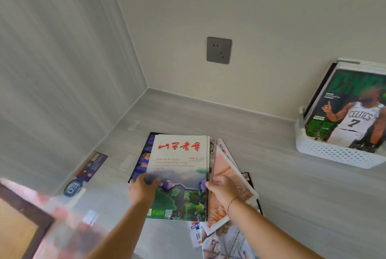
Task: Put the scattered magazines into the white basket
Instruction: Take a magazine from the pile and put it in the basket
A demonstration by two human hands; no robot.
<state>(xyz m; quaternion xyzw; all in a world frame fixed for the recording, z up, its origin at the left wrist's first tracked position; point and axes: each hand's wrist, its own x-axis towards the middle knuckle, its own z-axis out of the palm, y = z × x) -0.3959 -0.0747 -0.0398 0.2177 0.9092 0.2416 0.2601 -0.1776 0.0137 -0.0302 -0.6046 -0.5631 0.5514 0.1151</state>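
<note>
A: The magazines (179,175) lie fanned on the floor (282,185) — our left hand (143,188) and right hand (222,190) each clasp an edge.

B: We square them first, then lift level toward the white basket (334,152) — far right.

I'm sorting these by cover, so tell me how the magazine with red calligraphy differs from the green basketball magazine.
The red-calligraphy magazine lies on the floor stack, gripped by the left hand and right hand; the basketball magazine stands tilted in the white basket, untouched. The first cover is pale with a landscape photo, the second dark green with a player in a Celtics jersey. Both are glossy and face the camera.
</note>
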